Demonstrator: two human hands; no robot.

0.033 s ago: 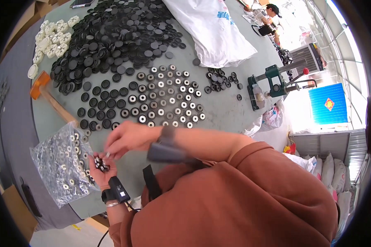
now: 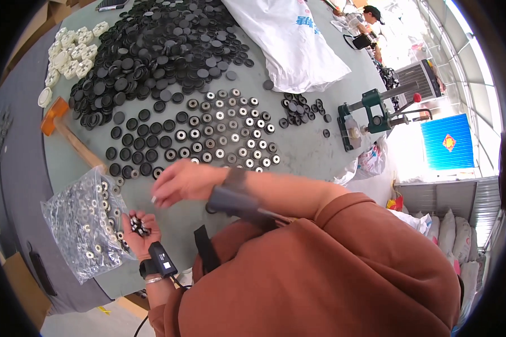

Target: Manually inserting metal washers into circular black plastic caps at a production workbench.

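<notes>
Blur smears the right hand (image 2: 186, 181); the pale piece (image 2: 154, 199) at its fingers (image 2: 166, 190) is too small to identify. Overlap partly hides the metal pieces (image 2: 140, 224) in the left hand (image 2: 140, 240). The top edge crops the white sack (image 2: 289, 48).

Free tabletop (image 2: 308, 154) right; bag (image 2: 59, 218) blocks left

Brown top (image 2: 320, 275), loose cut
We list: hemmed right sleeve (image 2: 348, 218); left-wrist black box (image 2: 159, 253) with white label (image 2: 167, 265); dark cable (image 2: 141, 324); silver bangle (image 2: 153, 279); right-wrist dark box (image 2: 230, 202), blurred.
</notes>
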